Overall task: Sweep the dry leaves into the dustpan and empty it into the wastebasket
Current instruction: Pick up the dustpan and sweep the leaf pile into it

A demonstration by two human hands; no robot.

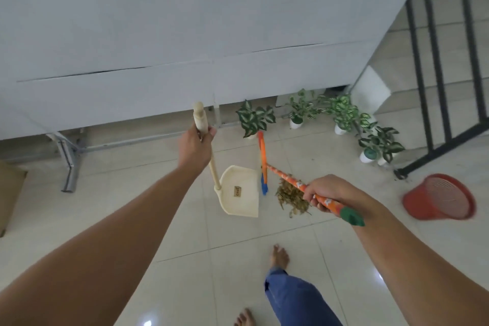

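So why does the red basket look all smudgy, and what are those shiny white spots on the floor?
In the head view, the red wastebasket near the right edge is smeared by blur, while the dry leaves in the middle look sharper; the white spots are light glaring off the glossy floor tiles; the wide lens also makes the stair railing lean.

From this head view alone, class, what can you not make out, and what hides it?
All in the head view:
Leaf pile: right part hidden behind the right hand and broom handle.
Dustpan label: too small to read.
Wastebasket contents: blurred.
Brown box: cut off by the left edge.
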